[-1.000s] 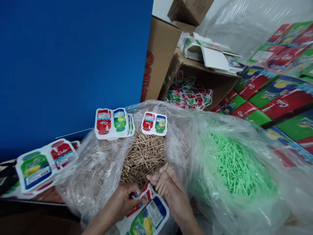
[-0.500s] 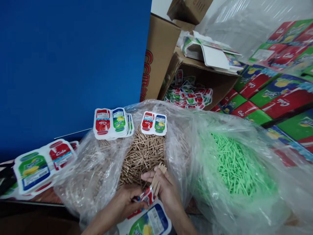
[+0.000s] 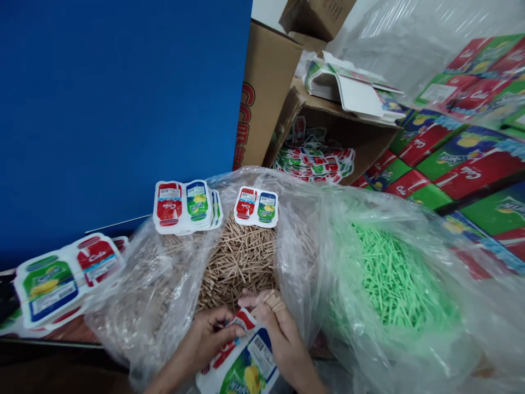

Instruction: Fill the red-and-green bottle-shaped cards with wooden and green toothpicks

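My left hand [image 3: 215, 336] is closed, pinching the red cola side of a printed twin pouch [image 3: 241, 372] with a green lemon-drink panel. A bunch of thin brown sticks [image 3: 274, 300] is wrapped in the fingers of my right hand [image 3: 285, 339], their ends pointing up and away. The lower ends sit right by the red edge of the pouch; whether they are inside it is hidden by my fingers. Just beyond both hands, a clear plastic bag [image 3: 297, 246] holds a heap of loose brown sticks [image 3: 241, 254].
Twin pouches lie stacked at far left [image 3: 49, 287], on the bag's left rim [image 3: 184, 208] and at its back [image 3: 256, 207]. To the right is a bag of green sticks [image 3: 389, 279]. Behind stand an open carton [image 3: 365, 139] of pouches and stacked printed boxes [image 3: 447, 158].
The brown sticks have tipped and lowered in my right hand, showing their ends more. My left hand has shifted slightly left with the pouch's red edge.
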{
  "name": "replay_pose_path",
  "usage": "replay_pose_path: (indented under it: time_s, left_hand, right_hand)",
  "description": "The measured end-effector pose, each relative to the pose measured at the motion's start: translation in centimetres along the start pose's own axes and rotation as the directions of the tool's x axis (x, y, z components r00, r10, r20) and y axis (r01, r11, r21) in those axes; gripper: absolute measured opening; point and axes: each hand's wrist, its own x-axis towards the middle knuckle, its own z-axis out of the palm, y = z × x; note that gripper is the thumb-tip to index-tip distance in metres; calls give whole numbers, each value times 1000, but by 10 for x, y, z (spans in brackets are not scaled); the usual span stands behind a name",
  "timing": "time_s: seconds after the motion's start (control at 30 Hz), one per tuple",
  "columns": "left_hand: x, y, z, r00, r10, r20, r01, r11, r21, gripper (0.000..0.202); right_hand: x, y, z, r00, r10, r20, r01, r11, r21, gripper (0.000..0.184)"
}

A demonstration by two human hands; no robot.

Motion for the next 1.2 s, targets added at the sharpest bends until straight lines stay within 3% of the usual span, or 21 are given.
replay_pose_path:
  time_s: [0.13,0.27,0.37,0.43,0.53,0.63,0.73,0.8,0.87,1.0,1.2]
  left_hand:
    - [-1,-1,1,999,24,-29,-25,999,-35,27]
    - [-2,5,-1,985,171,-15,-165,969,184,28]
    - [-3,14,-3,935,340,104,-354,863,359,31]
    - [-3,20,-4,909,383,165,-416,816,401,36]
    - [-6,24,-5,924,350,152,-381,826,416,42]
    - [-7,27,-4,956,266,125,-294,883,365,41]
    - [-5,29,-4,970,219,110,-241,932,270,40]
    - [-3,29,-4,973,219,67,-229,948,220,42]
    - [-1,29,-6,979,201,42,-205,963,173,42]
    - [0,29,-12,980,190,63,-199,965,172,39]
    - [-1,33,-12,951,276,141,-306,911,277,42]
  right_hand:
    - [-10,-9,-15,988,-12,154,25,996,-80,35]
    - [-10,-8,-16,983,-47,179,74,986,-149,28]
    - [-7,-5,-8,974,-97,203,139,969,-203,22]
    - [-6,-4,-4,965,-128,230,185,952,-243,20]
    - [-7,-1,-5,964,-142,223,207,931,-302,24]
    - [-11,-1,-12,959,-219,180,270,897,-349,49]
    - [-13,-4,-18,891,-359,278,453,736,-503,63]
    - [-12,-6,-21,838,-383,387,545,600,-586,63]
    - [-10,-8,-23,812,-413,412,583,542,-606,59]
    - [-6,-13,-23,812,-435,389,581,548,-601,41]
    - [-1,-22,-15,865,-322,384,499,613,-612,17]
